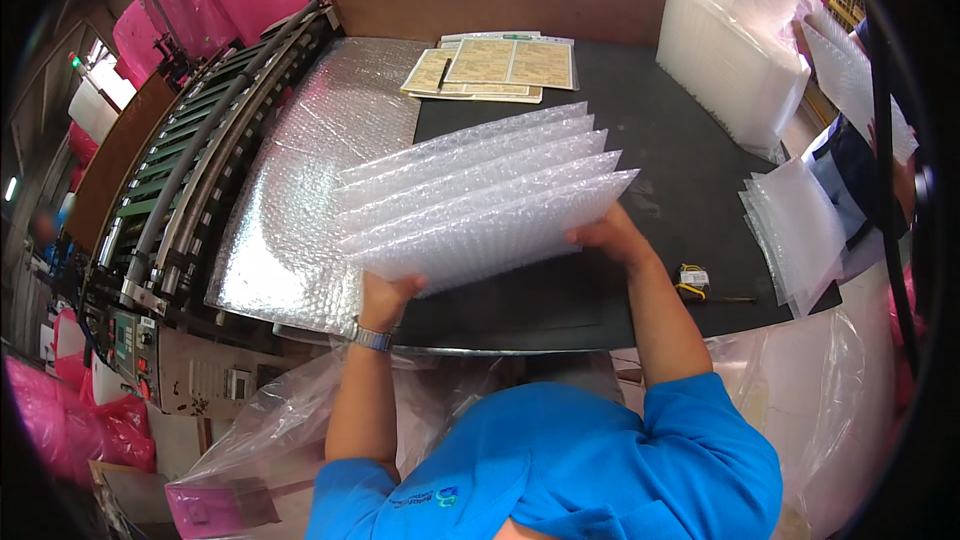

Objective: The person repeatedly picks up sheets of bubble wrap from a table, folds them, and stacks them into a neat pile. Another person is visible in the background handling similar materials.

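Observation:
Between my two hands is a fanned stack of clear bubble wrap bags (490,205), several layers with their edges stepped one behind another. My left hand (390,295), with a watch at the wrist, grips the near left end. At the right end, my right hand (607,235) closes on the stack with the thumb on the near side. Most fingers of both hands are hidden behind the bags. The stack is tilted over the dark work table (620,90) and covers part of a silver bubble sheet (290,200).
Paper forms (510,62) with a pen lie at the back. A tall pile of bags (725,70) stands back right; loose bags (795,225) overhang the right edge. Near them sits a tape measure (692,280). Left is a roller conveyor (190,150). Another person's arm (900,190) holds bags at far right.

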`<state>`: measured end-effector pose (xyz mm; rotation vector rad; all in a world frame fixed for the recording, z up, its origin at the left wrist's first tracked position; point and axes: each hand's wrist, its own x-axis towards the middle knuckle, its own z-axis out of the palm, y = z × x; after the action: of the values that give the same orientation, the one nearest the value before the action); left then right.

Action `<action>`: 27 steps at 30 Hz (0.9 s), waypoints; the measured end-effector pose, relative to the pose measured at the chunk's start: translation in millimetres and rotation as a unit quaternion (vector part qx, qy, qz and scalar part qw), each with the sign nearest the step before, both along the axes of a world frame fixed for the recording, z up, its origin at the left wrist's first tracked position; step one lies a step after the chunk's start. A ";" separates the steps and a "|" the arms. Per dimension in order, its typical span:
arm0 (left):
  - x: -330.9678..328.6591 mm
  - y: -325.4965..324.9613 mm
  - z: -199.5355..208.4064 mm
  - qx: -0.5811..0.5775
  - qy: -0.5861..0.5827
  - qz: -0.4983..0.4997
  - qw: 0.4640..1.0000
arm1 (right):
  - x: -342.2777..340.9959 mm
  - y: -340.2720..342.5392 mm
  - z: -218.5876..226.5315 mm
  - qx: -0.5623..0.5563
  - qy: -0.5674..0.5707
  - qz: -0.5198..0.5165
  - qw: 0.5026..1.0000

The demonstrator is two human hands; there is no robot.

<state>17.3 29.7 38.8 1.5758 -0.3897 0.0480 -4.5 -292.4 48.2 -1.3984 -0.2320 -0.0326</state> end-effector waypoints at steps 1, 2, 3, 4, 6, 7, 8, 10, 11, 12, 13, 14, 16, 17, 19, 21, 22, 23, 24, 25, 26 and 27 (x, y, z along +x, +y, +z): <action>-1.4 -0.7 -6.1 0.040 0.027 0.018 0.999 | -1.4 0.6 -4.1 -0.019 0.014 -0.012 1.000; -3.5 -0.8 -10.1 0.031 0.038 0.024 0.999 | -2.9 4.0 -2.1 -0.021 0.008 -0.022 1.000; -6.1 -0.9 -13.4 0.021 0.049 0.030 0.998 | -4.2 9.2 1.1 -0.022 0.002 -0.031 0.999; -7.5 -2.0 -14.5 0.011 0.059 0.035 0.998 | -6.1 13.9 6.8 -0.024 -0.005 -0.041 0.999; -13.5 -8.7 -3.6 0.037 -0.081 0.205 0.975 | -6.2 14.7 30.3 -0.096 -0.069 -0.067 0.991; -17.1 -11.1 7.6 0.050 -0.151 0.288 0.944 | -6.4 14.6 47.7 -0.133 -0.102 -0.079 0.983; -18.7 -8.0 25.8 0.121 -0.243 0.279 0.921 | -11.1 13.5 71.1 -0.204 -0.121 -0.088 0.967; -24.6 -3.6 58.3 0.241 -0.370 0.265 0.857 | -24.6 17.4 121.4 -0.343 -0.157 -0.092 0.921; -27.4 -3.7 72.5 0.290 -0.407 0.261 0.826 | -29.4 24.4 138.7 -0.419 -0.227 -0.078 0.876; -27.1 -3.7 80.8 0.337 -0.445 0.255 0.790 | -33.3 32.7 154.9 -0.489 -0.296 -0.067 0.818; -21.9 -0.2 73.0 0.312 -0.421 0.207 0.826 | -35.7 40.2 167.4 -0.552 -0.362 -0.056 0.749; -17.0 3.1 66.0 0.286 -0.393 0.162 0.858 | -39.0 46.0 177.4 -0.569 -0.386 -0.070 0.722; -19.5 12.7 61.1 0.236 -0.342 0.107 0.903 | -41.9 55.6 189.1 -0.600 -0.434 -0.098 0.665; -25.6 10.8 60.7 0.177 -0.308 0.098 0.930 | -38.9 57.7 186.7 -0.557 -0.470 -0.177 0.661; -41.0 -12.6 77.0 -0.056 -0.167 0.097 0.980 | -21.1 58.6 167.4 -0.455 -0.529 -0.330 0.636; -37.4 -14.2 73.5 -0.124 -0.138 0.095 0.978 | 7.7 43.7 124.9 -0.212 -0.477 -0.302 0.798; -36.3 -14.6 69.7 -0.134 -0.124 0.099 0.978 | 17.2 42.9 108.3 -0.100 -0.406 -0.253 0.873; -35.6 -14.8 62.2 -0.141 -0.110 0.105 0.978 | 27.8 44.1 88.4 0.016 -0.322 -0.197 0.926; -34.5 -16.6 54.5 -0.148 -0.094 0.105 0.979 | 36.3 43.9 66.0 0.024 -0.283 -0.119 0.951; -33.2 -16.7 43.0 -0.109 -0.077 0.093 0.987 | 43.5 44.5 44.4 0.036 -0.244 -0.041 0.968; -32.2 -15.1 28.3 -0.069 -0.062 0.083 0.992 | 44.4 45.8 19.5 0.012 -0.149 -0.033 0.988; -32.7 -13.8 18.3 -0.031 -0.045 0.075 0.996 | 40.7 49.9 7.8 -0.014 -0.051 -0.021 0.998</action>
<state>-15.5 15.9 57.1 1.5437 -0.3363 0.2466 36.2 -242.5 56.1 -1.4303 -0.2876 -0.1365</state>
